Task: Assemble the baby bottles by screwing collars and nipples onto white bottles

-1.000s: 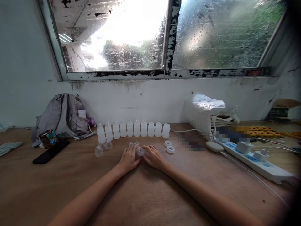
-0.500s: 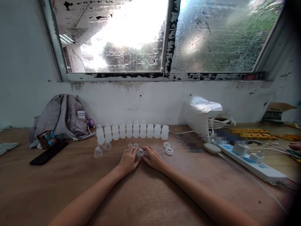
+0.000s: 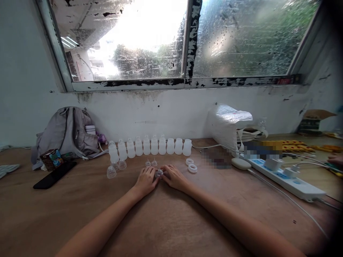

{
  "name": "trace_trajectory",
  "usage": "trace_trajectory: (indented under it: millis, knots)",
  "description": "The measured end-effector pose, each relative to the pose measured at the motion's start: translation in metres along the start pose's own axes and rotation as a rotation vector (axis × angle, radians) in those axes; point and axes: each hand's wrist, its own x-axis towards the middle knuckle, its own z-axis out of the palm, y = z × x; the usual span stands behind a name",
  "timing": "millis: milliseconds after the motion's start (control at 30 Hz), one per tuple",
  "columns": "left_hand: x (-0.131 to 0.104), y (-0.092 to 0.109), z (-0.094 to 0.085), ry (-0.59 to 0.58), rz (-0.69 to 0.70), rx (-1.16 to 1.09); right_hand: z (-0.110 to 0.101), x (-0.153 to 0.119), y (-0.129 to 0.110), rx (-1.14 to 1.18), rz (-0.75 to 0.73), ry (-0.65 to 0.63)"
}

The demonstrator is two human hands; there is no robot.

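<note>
Ring (image 3: pixel 159 174) now flatter between hands (image 3: pixel 145 180) (image 3: pixel 174 177)

The left forearm (image 3: pixel 114 217) and the right forearm (image 3: pixel 227 220) are showing bare, both tapering smoothly toward narrow, bare wrists (image 3: pixel 138 190). The left hand (image 3: pixel 146 181) and the right hand (image 3: pixel 174 177) are also appearing bare, their fingers (image 3: pixel 146 171) looking slender, the nails too small to make out.

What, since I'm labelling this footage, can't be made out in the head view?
Head view, sides of the clear piece: partly covered by the left hand and right hand.
Head view, brown item right of the white rings: pixelated.
Head view, a co-worker's hand: cut off by the right edge.
</note>
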Motion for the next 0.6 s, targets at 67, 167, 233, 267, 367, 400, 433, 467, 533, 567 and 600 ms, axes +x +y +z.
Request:
trace_trajectory:
  millis: [67,167,233,267,367,400,433,467,533,567,600]
  knots:
    - [0.0003,0.0002,-0.0001,0.005,0.002,0.002,-0.0019,0.0003,-0.0018,0.004,0.002,0.005]
    - [0.0006,0.0011,-0.0011,0.011,0.001,-0.005,-0.0061,0.0009,-0.0056,0.019,-0.017,0.022]
    - [0.0006,0.0018,-0.0020,0.011,-0.005,-0.005,-0.0087,0.0011,-0.0079,0.036,-0.046,0.031]
    - [0.0005,0.0021,-0.0023,0.012,-0.010,-0.002,-0.0096,0.0011,-0.0087,0.043,-0.061,0.032]
    - [0.0001,0.0025,-0.0023,0.019,-0.031,0.011,-0.0099,0.0012,-0.0092,0.042,-0.087,0.024]
    - [0.0000,0.0026,-0.0022,0.023,-0.039,0.012,-0.0091,0.0012,-0.0087,0.036,-0.086,0.019]
    - [-0.0001,0.0025,-0.0020,0.025,-0.045,0.012,-0.0080,0.0013,-0.0078,0.028,-0.081,0.015]
    - [-0.0002,0.0025,-0.0019,0.027,-0.050,0.009,-0.0066,0.0014,-0.0066,0.020,-0.072,0.013]
    - [-0.0001,0.0025,-0.0021,0.028,-0.053,0.003,-0.0037,0.0016,-0.0036,0.003,-0.044,0.010]
    - [-0.0001,0.0025,-0.0023,0.028,-0.052,0.000,-0.0023,0.0016,-0.0021,-0.004,-0.029,0.010]
    - [0.0000,0.0026,-0.0024,0.029,-0.049,-0.003,-0.0011,0.0017,-0.0005,-0.011,-0.017,0.011]
